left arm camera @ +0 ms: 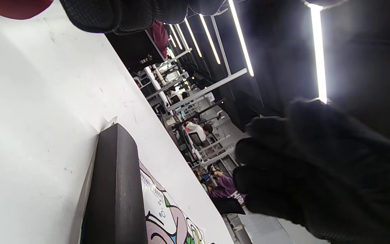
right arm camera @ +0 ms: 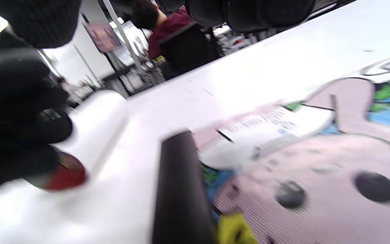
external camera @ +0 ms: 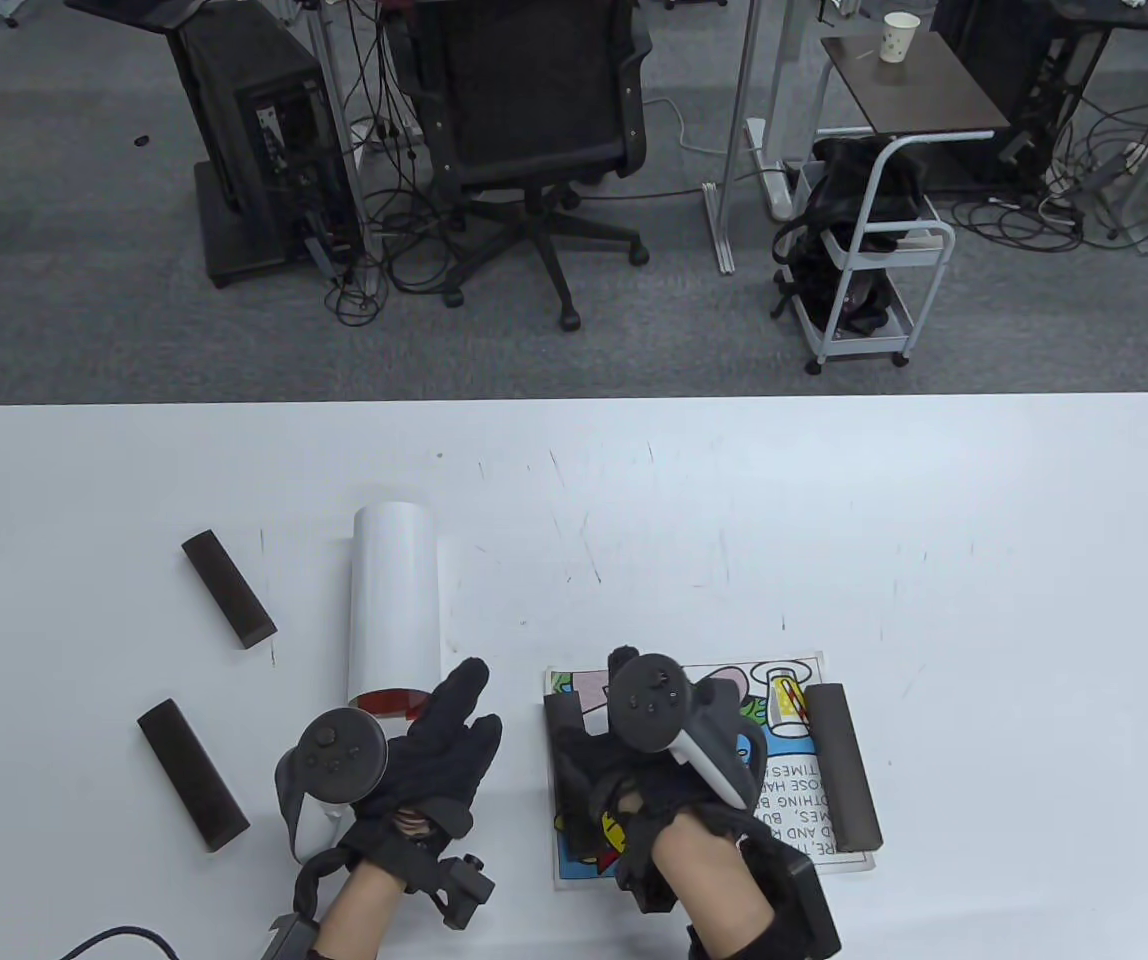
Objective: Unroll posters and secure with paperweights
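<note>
One poster (external camera: 784,760) lies flat near me, a weight (external camera: 842,765) on each side edge to stop curling. The rolled poster (external camera: 395,610) waits left. My left hand (external camera: 434,745), fingers spread, reaches its near end; my right hand (external camera: 654,770) rests loosely on the flat one, gripping nothing.

A colourful cartoon poster (external camera: 784,760) lies flat near the table's front edge, a dark bar paperweight (external camera: 842,765) on its right edge and another (external camera: 574,775) on its left. To the left lies a rolled white poster (external camera: 394,610), red inside, with two more dark bars (external camera: 228,589) (external camera: 192,773) loose further left.
</note>
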The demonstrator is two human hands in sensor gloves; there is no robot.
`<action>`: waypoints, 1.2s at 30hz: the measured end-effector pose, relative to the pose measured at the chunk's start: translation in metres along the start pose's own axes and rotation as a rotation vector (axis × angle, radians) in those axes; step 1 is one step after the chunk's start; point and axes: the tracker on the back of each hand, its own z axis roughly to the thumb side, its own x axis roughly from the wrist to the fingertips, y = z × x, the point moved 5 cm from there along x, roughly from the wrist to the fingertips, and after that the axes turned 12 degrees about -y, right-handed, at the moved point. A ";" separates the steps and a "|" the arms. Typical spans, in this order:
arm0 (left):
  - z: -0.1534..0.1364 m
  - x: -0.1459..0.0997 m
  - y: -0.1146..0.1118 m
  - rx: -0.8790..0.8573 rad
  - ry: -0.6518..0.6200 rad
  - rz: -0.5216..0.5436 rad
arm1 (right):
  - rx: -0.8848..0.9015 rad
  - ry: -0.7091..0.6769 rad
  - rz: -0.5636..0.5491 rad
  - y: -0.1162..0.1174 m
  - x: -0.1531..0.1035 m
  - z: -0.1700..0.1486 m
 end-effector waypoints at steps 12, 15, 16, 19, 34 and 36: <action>-0.001 0.001 -0.008 -0.009 0.005 -0.044 | 0.300 -0.097 -0.133 -0.006 -0.022 -0.069; -0.001 0.000 -0.009 -0.011 0.010 -0.044 | 0.326 -0.111 -0.133 0.003 -0.023 -0.078; -0.002 0.000 -0.009 -0.011 0.013 -0.043 | 0.340 -0.111 -0.120 0.006 -0.023 -0.080; -0.002 -0.001 -0.008 -0.011 0.022 -0.034 | 0.367 -0.114 -0.125 0.003 -0.024 -0.082; 0.012 0.048 0.088 0.490 0.258 0.062 | 0.381 -0.106 -0.166 -0.005 -0.028 -0.084; 0.002 0.060 0.093 0.544 0.348 0.029 | 0.376 -0.108 -0.165 -0.004 -0.027 -0.083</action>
